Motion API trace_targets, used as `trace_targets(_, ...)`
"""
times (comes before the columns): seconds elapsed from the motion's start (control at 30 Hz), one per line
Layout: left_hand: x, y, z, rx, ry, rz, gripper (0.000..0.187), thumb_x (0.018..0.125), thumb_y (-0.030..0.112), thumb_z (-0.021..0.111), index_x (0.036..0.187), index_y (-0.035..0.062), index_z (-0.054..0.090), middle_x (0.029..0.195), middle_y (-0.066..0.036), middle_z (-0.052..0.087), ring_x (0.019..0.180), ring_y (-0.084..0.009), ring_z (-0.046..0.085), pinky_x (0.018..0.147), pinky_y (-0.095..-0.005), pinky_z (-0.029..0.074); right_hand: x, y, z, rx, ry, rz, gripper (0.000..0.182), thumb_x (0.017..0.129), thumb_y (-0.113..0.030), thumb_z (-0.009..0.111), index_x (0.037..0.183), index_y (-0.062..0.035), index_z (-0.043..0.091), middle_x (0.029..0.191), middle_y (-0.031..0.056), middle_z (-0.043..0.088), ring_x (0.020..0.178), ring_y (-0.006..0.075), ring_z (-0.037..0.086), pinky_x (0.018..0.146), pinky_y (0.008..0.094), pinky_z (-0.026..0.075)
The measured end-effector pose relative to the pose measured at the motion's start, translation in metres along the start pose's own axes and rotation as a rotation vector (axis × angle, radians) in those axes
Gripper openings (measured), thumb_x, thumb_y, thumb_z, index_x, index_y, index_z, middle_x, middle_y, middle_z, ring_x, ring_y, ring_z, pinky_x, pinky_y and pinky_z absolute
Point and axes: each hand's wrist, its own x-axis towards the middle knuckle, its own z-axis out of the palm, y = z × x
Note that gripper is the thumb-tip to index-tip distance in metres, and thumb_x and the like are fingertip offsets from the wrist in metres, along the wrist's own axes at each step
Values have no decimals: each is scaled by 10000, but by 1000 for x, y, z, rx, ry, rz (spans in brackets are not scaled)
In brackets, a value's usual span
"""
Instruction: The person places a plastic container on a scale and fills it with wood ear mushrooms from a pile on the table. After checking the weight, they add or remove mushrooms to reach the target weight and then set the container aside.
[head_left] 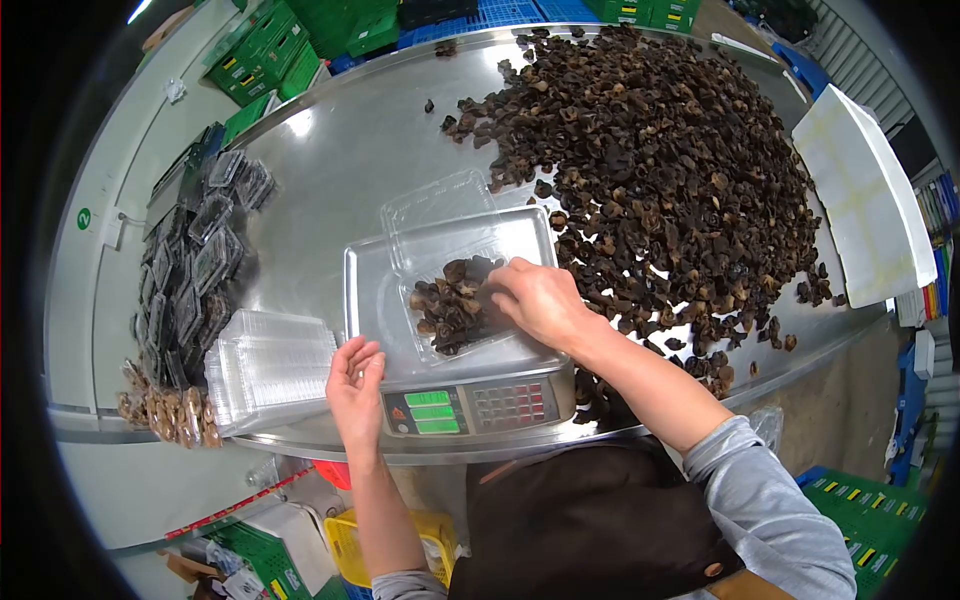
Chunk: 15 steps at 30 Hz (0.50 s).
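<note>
A clear plastic clamshell box (440, 357) lies on the metal pan (533, 232) of a weighing scale, its lid (437, 207) folded back. In the box is a heap of dark brown, curled wood ear mushrooms (450, 308). My right hand (543, 303) is over the right side of the box, its fingers closed at the mushrooms; its fingertips are partly hidden among them. My left hand (355, 388) is beside the scale's front left corner, palm up, fingers loosely bent and apart, holding nothing. Green digits glow on the scale's display (433, 410).
A large heap of loose mushrooms (680, 180) covers the table's right side. Stacked empty clear boxes (270, 365) stand left of the scale, with filled packs (190, 270) piled behind them. A white foam box (865, 200) stands at the right edge. Green crates (265, 60) are beyond the metal table (320, 180).
</note>
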Motion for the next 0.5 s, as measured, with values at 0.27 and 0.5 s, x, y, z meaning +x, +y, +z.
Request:
trace_targets(0.27, -12, -17, -36, 5, 49, -91, 325, 920, 78, 630, 1221, -21, 558, 1085, -102, 655, 931, -127, 630, 747, -243, 511, -24, 25, -110, -140, -86, 61, 333, 805, -243, 676, 1073, -46, 655, 1079, 138, 611, 1049, 310, 601, 907, 402, 491)
trace_targets(0.5, -6, -10, -8, 51, -60, -208, 395, 1010, 308, 481, 1203, -30, 547, 934, -135, 672, 719, -183, 669, 579, -259, 528, 42, 44, -15, 824, 58, 502, 587, 978, -423, 540, 1410, -36, 451, 1333, 181, 548, 1227, 268, 542, 1016, 383, 444)
